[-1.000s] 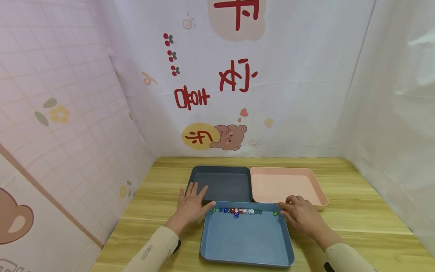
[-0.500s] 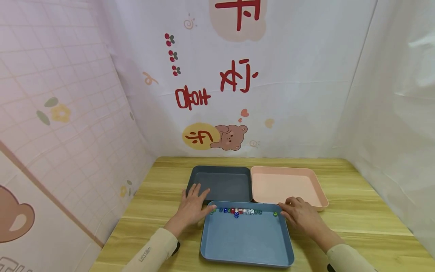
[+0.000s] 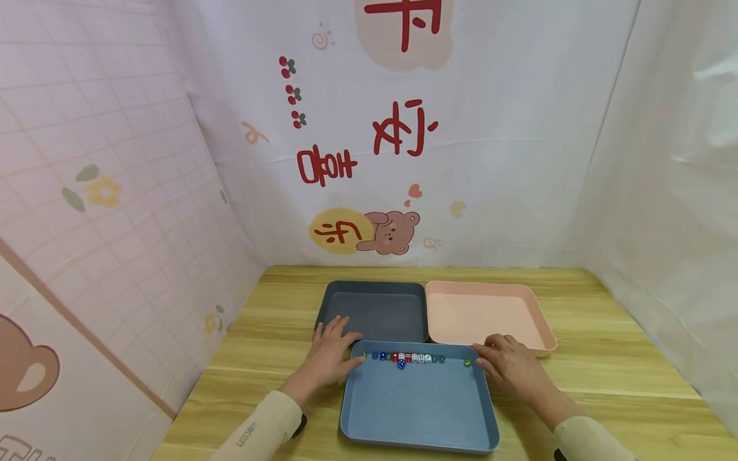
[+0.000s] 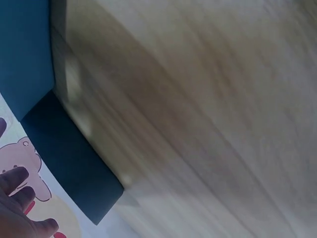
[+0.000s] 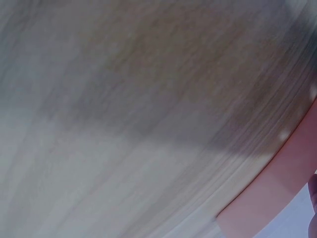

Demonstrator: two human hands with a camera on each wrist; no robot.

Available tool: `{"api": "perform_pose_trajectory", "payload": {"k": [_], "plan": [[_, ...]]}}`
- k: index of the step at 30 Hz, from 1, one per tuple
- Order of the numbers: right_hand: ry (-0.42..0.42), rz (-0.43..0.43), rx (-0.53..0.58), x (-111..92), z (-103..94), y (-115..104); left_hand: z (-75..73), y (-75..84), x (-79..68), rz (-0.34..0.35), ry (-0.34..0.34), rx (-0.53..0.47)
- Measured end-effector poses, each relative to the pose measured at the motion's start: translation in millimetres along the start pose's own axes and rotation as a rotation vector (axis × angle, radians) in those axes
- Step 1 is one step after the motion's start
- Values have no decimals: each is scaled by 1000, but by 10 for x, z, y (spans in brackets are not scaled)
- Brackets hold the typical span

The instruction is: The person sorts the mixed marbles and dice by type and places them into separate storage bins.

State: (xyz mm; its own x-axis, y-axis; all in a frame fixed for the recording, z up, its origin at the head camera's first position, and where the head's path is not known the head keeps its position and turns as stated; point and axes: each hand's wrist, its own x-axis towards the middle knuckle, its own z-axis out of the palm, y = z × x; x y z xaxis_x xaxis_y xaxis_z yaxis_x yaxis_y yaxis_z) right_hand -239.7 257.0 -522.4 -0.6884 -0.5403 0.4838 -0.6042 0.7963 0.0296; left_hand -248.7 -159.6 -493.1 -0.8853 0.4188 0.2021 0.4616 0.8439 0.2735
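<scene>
A blue-grey tray (image 3: 421, 410) lies nearest the person, with a row of small red, white and blue dice (image 3: 407, 358) along its far side. Dark greenish marbles (image 3: 438, 359) flank the dice, and a bright green marble (image 3: 467, 362) sits near the far right corner. My left hand (image 3: 325, 355) is spread beside the far left corner, its thumb at the rim and fingers over the dark tray's (image 3: 375, 314) near edge. At the far right corner rests my right hand (image 3: 512, 365), fingers loosely bent, by the pink tray (image 3: 484, 314). Neither hand shows anything held.
The dark and pink trays stand side by side behind the blue-grey one on a wood-grain table (image 3: 617, 365). A white printed cloth (image 3: 490, 160) hangs behind the table, with more cloth at both sides.
My left hand has drawn slightly back toward me, its fingers lower over the dark tray and its thumb lower at the rim. My right hand and the trays stay nearly still.
</scene>
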Motion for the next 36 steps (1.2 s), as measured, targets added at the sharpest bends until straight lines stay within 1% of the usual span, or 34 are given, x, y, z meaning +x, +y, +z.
{"api": "perform_pose_trajectory", "payload": {"k": [7,11,17,25,31,36], "plan": [[5,12,4,-1,8,-9,59,18,-21,-1,6,7],[8,15,3,-2,1,-11,78,31,-15,-11,4,15],[-1,23,2,-7,3,-11,123,32,-4,-28,-2,1],[23,4,3,-4,18,12,195,63,59,-38,3,-11],[5,18,7,-9,14,-1,230,103,103,-52,-3,-2],[10,21,3,-13,-7,-24,262,123,132,-44,-7,3]]}}
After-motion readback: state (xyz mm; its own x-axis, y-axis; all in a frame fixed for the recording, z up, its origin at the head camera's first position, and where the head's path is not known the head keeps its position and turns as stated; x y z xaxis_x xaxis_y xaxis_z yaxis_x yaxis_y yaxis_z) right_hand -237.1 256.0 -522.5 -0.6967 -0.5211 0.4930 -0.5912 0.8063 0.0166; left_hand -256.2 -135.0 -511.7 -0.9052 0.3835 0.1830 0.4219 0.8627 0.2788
